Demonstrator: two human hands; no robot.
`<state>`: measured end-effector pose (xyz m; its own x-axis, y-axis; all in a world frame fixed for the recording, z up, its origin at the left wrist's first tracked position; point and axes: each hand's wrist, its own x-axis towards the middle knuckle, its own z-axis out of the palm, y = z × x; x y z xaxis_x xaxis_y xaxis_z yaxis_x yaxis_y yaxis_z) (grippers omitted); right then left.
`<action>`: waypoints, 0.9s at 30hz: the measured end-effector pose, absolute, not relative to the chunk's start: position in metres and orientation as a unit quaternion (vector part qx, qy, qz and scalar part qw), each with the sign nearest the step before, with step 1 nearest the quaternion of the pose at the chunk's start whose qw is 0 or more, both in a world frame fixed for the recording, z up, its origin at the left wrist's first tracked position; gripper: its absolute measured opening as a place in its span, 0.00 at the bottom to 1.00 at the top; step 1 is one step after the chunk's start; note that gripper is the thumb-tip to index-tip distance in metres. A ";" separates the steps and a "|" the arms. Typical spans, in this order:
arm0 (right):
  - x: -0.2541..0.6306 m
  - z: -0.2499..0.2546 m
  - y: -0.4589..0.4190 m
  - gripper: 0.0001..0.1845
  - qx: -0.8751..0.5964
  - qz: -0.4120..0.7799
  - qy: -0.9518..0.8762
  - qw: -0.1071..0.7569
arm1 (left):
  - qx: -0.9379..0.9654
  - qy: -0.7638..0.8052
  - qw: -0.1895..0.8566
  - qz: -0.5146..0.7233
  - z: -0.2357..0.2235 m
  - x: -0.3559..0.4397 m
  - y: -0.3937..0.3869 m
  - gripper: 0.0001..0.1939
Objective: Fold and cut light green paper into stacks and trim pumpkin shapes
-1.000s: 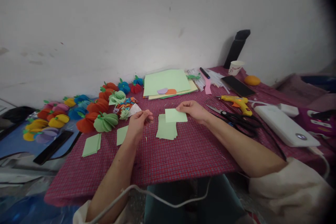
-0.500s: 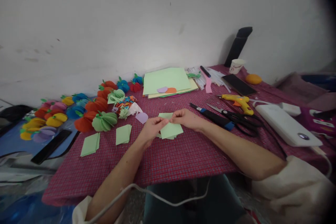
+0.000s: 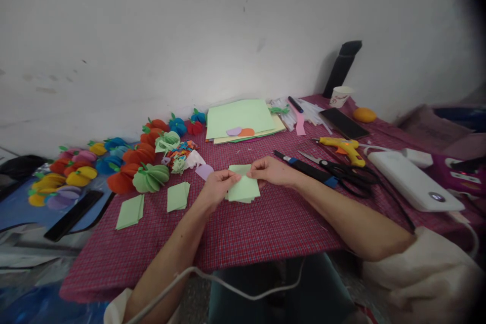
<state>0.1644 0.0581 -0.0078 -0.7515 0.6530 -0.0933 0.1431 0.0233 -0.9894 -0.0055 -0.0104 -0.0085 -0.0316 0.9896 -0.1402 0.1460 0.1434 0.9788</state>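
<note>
Both hands meet over a small stack of light green paper pieces (image 3: 243, 190) at the middle of the table. My left hand (image 3: 219, 186) pinches the stack's left side, thumb on top and the other fingers partly hidden. From the right, my right hand (image 3: 268, 170) holds the upper right edge between thumb and fingers. Two more little piles of green paper (image 3: 177, 196) lie to the left, the farther one (image 3: 129, 211) near the table's left side. A lilac paper piece (image 3: 204, 171) rests just beyond my left hand.
Finished paper pumpkins (image 3: 151, 177) crowd the left, beside paper scraps (image 3: 181, 154). Large green sheets (image 3: 241, 115) lie at the back. On the right are a utility knife (image 3: 309, 169), scissors (image 3: 353, 177), a yellow glue gun (image 3: 343, 148), a phone (image 3: 343, 122) and a white power bank (image 3: 413, 182).
The upper green paper has shifted slightly left and now lines up more closely with the pieces beneath. Both hands keep their pinch, the fingertips a little farther apart.
</note>
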 end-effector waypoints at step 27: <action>0.168 -0.005 0.063 0.09 -0.295 0.650 -0.657 0.244 | 0.463 0.595 0.433 0.493 -0.003 -0.019 -0.006 0.17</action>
